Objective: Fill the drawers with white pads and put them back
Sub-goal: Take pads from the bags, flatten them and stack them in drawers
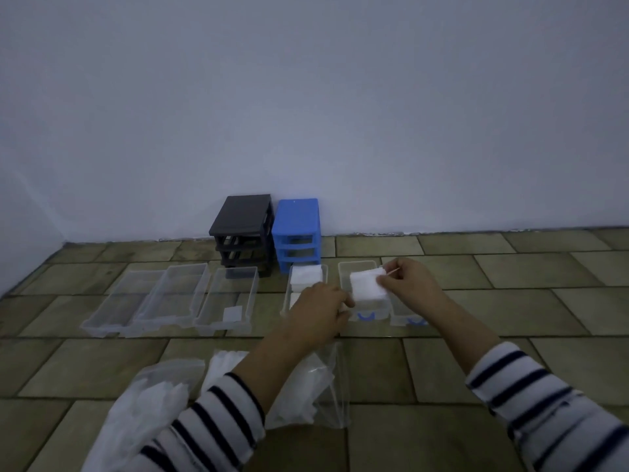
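Head view. Both hands work above a row of clear drawers set out on the tiled floor (102, 369). The right hand (406, 282) pinches a white pad (369, 286) at its right edge, fingers curled onto it; the left hand (318, 310) holds the pad's lower left corner between curled fingers. The pad hangs over the fifth drawer (360, 267), counted from the left.

The fourth drawer (322, 272) already holds a stack of pads (306, 274) at its far end; the left hand covers its near end. The sixth drawer (401, 316) lies largely behind the right hand. Three more drawers (149, 298) stand to the left, the third carrying a small pale label, not legible. Blue marks show on the fronts of the fifth and sixth drawers.

Against the wall stand a black frame (243, 229) and a blue frame (296, 233), touching, their slots open.

Near the body lie clear bags (316, 386) of pads, partly hidden by striped sleeves.
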